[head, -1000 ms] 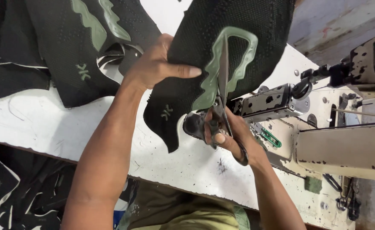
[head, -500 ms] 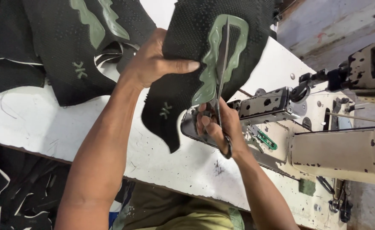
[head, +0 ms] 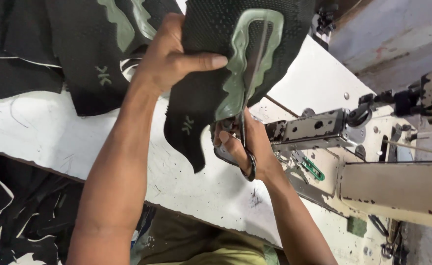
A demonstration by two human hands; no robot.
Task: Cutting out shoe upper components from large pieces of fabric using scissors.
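Sewing machine just beside scissors; stacked black uppers left

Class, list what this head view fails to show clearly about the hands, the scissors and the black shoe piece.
- Scissors: blade tips, blurred against the green trim; handles largely covered by the right hand.
- Black shoe piece: top cut off by the picture edge; part hidden under the left hand.
- Sewing machine: needle area too small, right side cut off.
- Pile of black pieces: count unclear, they overlap.

A sewing workshop. An industrial sewing machine sits on a scuffed white worktable. Black fabric pieces are piled left of the machine.
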